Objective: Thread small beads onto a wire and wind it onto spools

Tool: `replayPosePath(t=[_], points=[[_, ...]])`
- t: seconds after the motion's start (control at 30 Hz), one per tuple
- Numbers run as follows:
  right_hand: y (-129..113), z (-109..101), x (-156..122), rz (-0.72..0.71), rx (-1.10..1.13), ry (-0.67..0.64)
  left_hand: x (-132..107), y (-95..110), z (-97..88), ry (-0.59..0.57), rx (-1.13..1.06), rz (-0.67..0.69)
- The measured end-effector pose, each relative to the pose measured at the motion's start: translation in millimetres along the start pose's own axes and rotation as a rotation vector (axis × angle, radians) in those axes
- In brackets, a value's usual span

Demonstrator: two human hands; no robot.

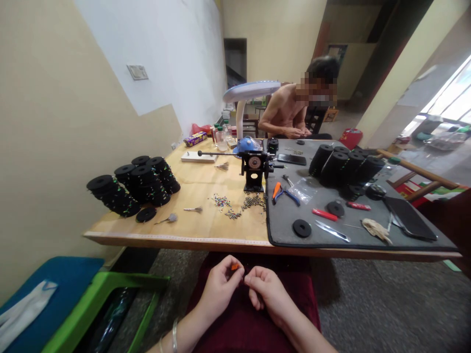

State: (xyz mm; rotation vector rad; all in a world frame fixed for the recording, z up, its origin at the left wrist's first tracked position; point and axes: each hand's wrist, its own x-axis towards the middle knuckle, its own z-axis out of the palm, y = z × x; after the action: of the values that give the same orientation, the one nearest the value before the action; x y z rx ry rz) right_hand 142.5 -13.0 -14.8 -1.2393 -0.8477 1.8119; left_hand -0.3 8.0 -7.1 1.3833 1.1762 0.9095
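Observation:
My left hand (pixel 220 287) is down in my lap over dark red cloth, its fingers pinched on a small orange piece (pixel 234 267). My right hand (pixel 265 289) is just beside it, fingertips pinched together close to the left hand's; what it holds is too small to make out. Both hands sit below the front edge of the wooden table (pixel 176 239). On the table lie small beads (pixel 221 201) and a pile of small metal parts (pixel 253 201).
A black winding device (pixel 254 169) stands mid-table. Stacks of black spools (pixel 136 189) sit at the left and more spools (pixel 342 164) on a grey mat (pixel 279 230) with pliers (pixel 281 192), tweezers and discs. Another person (pixel 294 110) works at the far end. A green stool (pixel 110 304) stands on my left.

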Motion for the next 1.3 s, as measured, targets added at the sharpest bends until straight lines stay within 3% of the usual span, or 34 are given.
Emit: replayPosePath(t=[0.23, 0.43, 0.73, 1.3], points=[[0.4, -1.5, 2.6, -0.043, 0.028, 0.026, -4.0, 3.7, -1.7, 0.027, 0.200, 0.126], [0.6, -0.3, 4.5, -0.086, -0.030, 0.075, -6.2, 3.2, 0.0, -0.008, 0.256, 0.154], [1.3, -5.2, 3.8, -0.169, 0.013, 0.154, -5.7, 6.3, -0.4, -0.081, 0.113, 0.029], [-2.8, -4.3, 1.0, -0.151, -0.095, 0.007, -3.2, 10.3, -3.3, -0.043, 0.107, 0.029]])
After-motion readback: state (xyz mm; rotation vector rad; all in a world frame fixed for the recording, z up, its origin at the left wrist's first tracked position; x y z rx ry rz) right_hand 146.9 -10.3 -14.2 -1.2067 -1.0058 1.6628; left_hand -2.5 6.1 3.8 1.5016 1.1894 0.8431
